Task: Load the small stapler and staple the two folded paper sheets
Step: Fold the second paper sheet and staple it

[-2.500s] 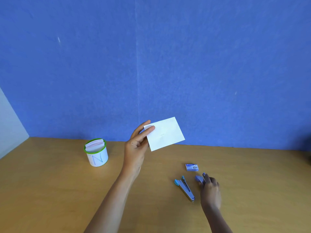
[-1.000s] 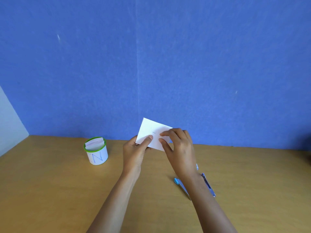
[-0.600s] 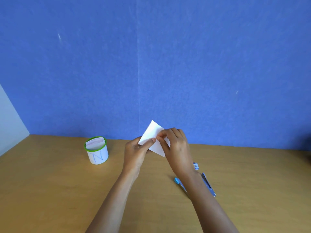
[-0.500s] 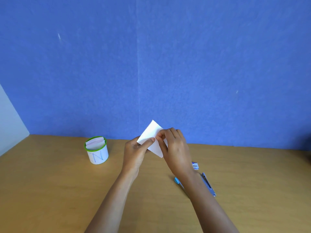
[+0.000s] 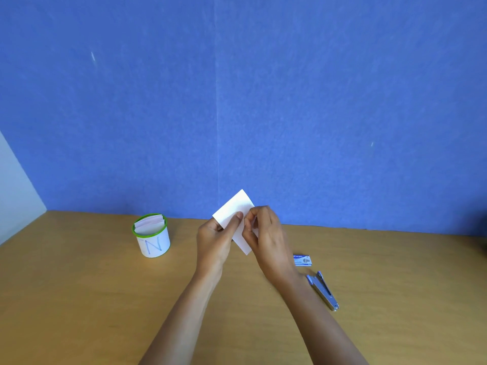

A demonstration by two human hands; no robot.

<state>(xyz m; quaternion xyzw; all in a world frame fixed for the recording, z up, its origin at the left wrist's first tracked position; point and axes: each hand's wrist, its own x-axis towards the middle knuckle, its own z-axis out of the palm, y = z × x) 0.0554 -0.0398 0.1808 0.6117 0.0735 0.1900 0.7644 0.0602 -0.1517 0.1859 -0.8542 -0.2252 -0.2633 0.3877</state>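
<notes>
Both hands hold the white folded paper point(image 5: 233, 209) up above the table, tilted on a corner. My left hand point(image 5: 214, 239) pinches its left side with the thumb on top. My right hand point(image 5: 264, 237) pinches its right edge with curled fingers. The small blue stapler point(image 5: 323, 289) lies on the table to the right of my right forearm, partly hidden by it. A small blue staple box point(image 5: 303, 260) lies just beyond the stapler.
A white cup with a green rim point(image 5: 152, 236), marked N and holding folded papers, stands at the left. The wooden table point(image 5: 79, 299) ends at a blue wall point(image 5: 237, 101) behind.
My right hand left the stapler and came up to the paper. Both hands then turned the paper from flat-on to standing on a corner, and it dropped slightly lower.
</notes>
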